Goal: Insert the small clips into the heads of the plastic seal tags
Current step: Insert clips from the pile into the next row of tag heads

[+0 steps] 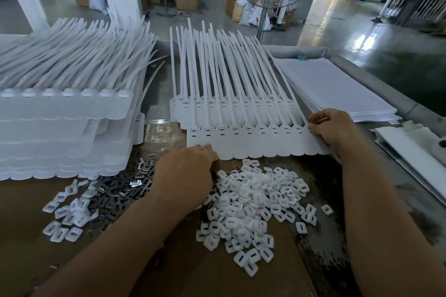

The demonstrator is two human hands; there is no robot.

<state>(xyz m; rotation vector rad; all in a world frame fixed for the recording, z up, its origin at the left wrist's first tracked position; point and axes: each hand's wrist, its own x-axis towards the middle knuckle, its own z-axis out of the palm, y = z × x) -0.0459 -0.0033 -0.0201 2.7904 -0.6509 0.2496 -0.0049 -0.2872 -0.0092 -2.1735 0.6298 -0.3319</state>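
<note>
Fingers (316,119) of the right hand (334,131) are curled together and pinch the right end of the front strip of seal tags (253,142). The fingers (207,148) of the left hand (185,176) reach the lower left corner of the same strip and touch its edge. They are seen from the back, so it cannot be told if they are bent around something or only press. This front strip lies flat on the worktable (325,236) with the heads in one row toward the person and the long tails pointing away. To the left of the strip, well apart, stands the tall stack of seal tags (60,132), many layers high, its tails fanning away. Just behind the strip, and partly under its tails, lies a second strip of tags (217,111). To the right behind the strip, a stack of lined paper (337,89) lies near the right hand. Just in front of the strip, between the two forearms, there is the pile of white clips (251,205) on a brown cardboard sheet (24,224). In front and to the left of the strip, beside the left wrist, lie dark metal clips (125,183), and farther left a few loose white clips (70,214).
</note>
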